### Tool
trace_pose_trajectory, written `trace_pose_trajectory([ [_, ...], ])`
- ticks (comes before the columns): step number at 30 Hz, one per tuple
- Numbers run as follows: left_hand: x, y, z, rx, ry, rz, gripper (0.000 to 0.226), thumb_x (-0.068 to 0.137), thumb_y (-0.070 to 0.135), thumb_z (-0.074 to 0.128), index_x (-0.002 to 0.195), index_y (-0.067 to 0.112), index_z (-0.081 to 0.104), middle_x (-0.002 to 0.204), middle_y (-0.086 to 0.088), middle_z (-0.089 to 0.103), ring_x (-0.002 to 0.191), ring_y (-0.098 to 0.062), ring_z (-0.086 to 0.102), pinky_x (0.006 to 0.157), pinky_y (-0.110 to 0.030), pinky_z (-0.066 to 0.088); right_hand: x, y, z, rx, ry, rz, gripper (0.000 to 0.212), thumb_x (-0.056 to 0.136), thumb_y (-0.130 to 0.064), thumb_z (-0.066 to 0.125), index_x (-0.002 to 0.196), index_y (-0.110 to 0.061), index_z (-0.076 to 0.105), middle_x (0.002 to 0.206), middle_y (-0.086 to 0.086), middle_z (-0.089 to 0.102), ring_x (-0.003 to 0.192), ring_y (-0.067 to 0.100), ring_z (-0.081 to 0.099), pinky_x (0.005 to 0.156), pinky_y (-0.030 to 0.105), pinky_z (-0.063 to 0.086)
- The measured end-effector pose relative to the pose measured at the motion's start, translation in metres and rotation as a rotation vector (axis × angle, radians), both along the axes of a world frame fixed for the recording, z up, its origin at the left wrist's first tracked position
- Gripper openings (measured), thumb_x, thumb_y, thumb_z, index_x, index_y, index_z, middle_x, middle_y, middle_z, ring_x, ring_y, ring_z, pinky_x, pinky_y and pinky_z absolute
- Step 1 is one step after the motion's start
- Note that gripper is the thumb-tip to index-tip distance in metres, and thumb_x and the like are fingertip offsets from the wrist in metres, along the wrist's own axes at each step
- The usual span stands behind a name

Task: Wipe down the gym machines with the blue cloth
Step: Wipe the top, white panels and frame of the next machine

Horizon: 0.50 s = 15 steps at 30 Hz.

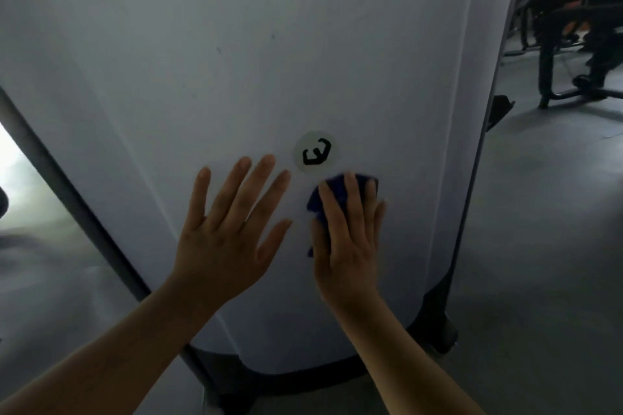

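- Both forearms reach up from the bottom edge toward the white machine shroud [236, 44].
- Left hand [232, 229] lies flat on the panel, fingers spread and released, holding nothing; it seems to brace the person.
- Right hand [347, 239] presses the blue cloth [315, 207] against the panel with straight fingers, not clenched, just below the round logo sticker [315, 153].
- Step in hand, judging by this: wiping the lower middle of the shroud.
- Next move likely calls for sliding the cloth under even pressure over the sticker and out to the unwiped panel above and to the sides.
- More machine frames [573, 10] stand on the floor [539, 212] behind, well apart.
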<state>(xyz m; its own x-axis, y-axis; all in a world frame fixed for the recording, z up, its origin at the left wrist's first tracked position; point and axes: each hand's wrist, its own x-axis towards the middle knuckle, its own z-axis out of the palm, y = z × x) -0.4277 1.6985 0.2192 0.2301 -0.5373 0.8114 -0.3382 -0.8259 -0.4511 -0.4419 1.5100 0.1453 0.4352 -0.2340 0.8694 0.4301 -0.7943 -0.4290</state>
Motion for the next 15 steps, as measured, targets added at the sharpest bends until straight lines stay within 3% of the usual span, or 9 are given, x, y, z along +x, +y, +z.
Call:
trace_pose_trajectory([
  [3,-0.003,0.01,-0.005,-0.058,0.046,0.009,0.075,0.109,0.047,0.064,0.17,0.012,0.036,0.177,-0.015,0.03,0.164,-0.036,0.03,0.128,-0.069,0.027,0.008,0.004,0.057,-0.058,-0.064,0.004,0.054,0.114,-0.026,0.058,0.165,-0.021,0.044,0.178,0.008,0.02,0.168,0.038,0.007,0.134,0.062,0.009],
  [9,-0.016,0.046,-0.005,-0.137,0.14,0.045,0.078,0.111,0.048,0.06,0.172,0.01,0.028,0.179,-0.017,0.021,0.167,-0.038,0.02,0.132,-0.067,0.019,0.002,-0.015,0.032,-0.595,-0.125,0.047,0.058,0.11,-0.028,0.066,0.165,-0.026,0.046,0.176,0.004,0.032,0.166,0.031,0.021,0.133,0.059,0.013],
  [13,-0.012,0.069,-0.012,-0.094,0.206,0.077,0.079,0.112,0.052,0.056,0.173,0.014,0.025,0.182,-0.013,0.015,0.168,-0.037,0.015,0.131,-0.069,0.02,0.015,-0.013,0.094,-0.377,-0.182,-0.017,0.05,0.114,-0.029,0.058,0.163,-0.019,0.049,0.174,0.009,0.032,0.165,0.036,0.021,0.134,0.061,0.013],
  [15,-0.012,0.071,-0.018,-0.108,0.232,0.078,0.079,0.112,0.053,0.054,0.174,0.014,0.023,0.182,-0.012,0.012,0.168,-0.036,0.013,0.131,-0.068,0.02,0.015,-0.006,0.086,-0.483,-0.188,0.017,0.051,0.113,-0.025,0.06,0.162,-0.017,0.049,0.174,0.011,0.033,0.164,0.041,0.021,0.133,0.062,0.017],
])
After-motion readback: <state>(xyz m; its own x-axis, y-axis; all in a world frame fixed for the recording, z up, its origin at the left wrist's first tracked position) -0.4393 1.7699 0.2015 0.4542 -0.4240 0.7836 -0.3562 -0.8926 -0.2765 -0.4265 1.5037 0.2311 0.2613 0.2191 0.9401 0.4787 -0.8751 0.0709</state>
